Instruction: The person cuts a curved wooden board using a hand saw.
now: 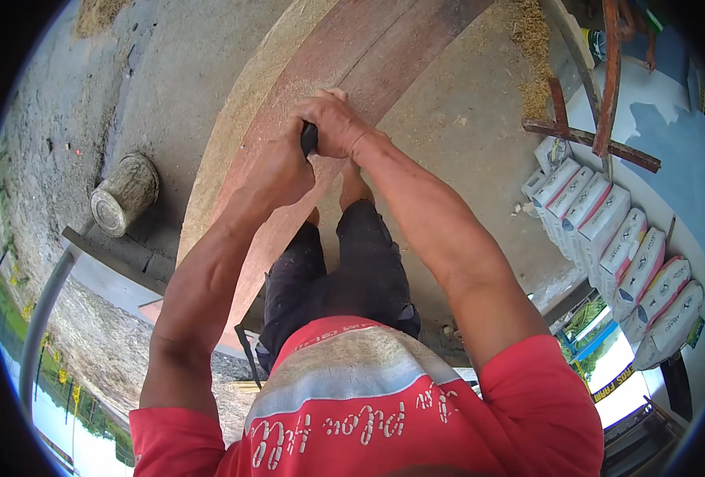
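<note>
A long reddish wooden plank (384,48) with a paler band along its left side crosses the middle of the view on a slant. Both my hands are closed together over it around a black tool (309,137), mostly hidden by my fingers. My left hand (287,163) grips it from the left and lower side. My right hand (336,126) wraps over it from the upper right, fingertips near the plank's surface. My forearms come up from the lower edge, and my legs stand just right of the plank.
A dirty bucket (130,195) lies tilted on the concrete at left, near a metal pipe (46,310). Several white sacks (603,226) line the right side, below timber pieces (591,139) and scattered shavings (531,48). Part of another person (648,44) shows at top right.
</note>
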The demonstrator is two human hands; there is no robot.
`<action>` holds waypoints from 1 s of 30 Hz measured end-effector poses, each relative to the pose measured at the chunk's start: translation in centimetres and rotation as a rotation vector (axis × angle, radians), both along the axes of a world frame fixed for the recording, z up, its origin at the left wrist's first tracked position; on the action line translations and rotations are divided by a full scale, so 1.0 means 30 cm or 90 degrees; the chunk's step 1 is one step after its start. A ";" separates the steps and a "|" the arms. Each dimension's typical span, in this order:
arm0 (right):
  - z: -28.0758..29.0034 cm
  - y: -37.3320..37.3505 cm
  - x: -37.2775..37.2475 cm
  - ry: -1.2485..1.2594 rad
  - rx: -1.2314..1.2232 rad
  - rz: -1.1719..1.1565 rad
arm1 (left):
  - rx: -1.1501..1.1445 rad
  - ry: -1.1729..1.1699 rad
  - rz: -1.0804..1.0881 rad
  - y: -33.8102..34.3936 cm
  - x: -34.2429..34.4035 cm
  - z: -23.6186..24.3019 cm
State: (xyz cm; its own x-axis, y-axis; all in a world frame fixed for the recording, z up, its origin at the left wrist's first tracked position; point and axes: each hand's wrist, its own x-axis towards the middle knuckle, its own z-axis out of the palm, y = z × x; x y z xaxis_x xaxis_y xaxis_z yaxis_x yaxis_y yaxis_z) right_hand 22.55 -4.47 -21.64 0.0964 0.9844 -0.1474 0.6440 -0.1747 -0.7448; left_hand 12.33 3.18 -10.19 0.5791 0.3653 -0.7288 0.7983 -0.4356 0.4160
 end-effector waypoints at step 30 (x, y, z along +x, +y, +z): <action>0.012 -0.031 -0.051 0.160 0.006 0.054 | -0.049 -0.037 0.075 -0.052 -0.182 -0.031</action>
State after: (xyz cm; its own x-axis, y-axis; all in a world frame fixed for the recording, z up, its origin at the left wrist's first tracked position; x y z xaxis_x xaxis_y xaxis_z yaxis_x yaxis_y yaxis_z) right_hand 21.02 -5.40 -21.26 -0.0244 0.9888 -0.1472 0.4506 -0.1206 -0.8845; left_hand 6.87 1.64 -11.13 0.5770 0.3779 -0.7241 0.8160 -0.3052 0.4909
